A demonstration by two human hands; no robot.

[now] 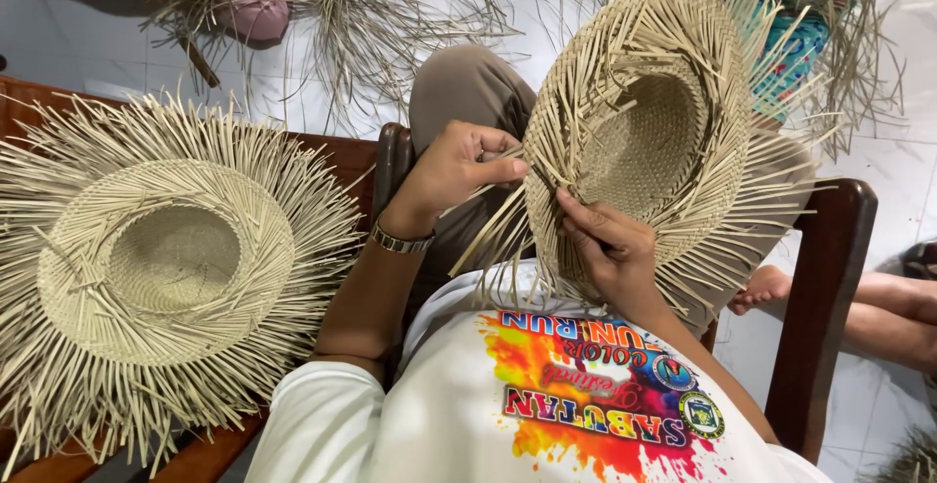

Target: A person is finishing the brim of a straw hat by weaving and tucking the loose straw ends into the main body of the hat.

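I hold one unfinished straw hat (644, 141) over my lap, its hollow crown turned up toward me. My left hand (454, 171) has its fingers (498, 166) pinched on loose straw strips (488, 229) at the brim's edge; my right hand (610, 244) grips the brim from below, fingers clenched on the weave. A second straw hat (166, 259), brim strips still splayed out, lies on the wooden bench (351, 156) to my left. One metal bracelet (400, 241) circles my left wrist. Someone else's bare foot (761, 288) shows at right.
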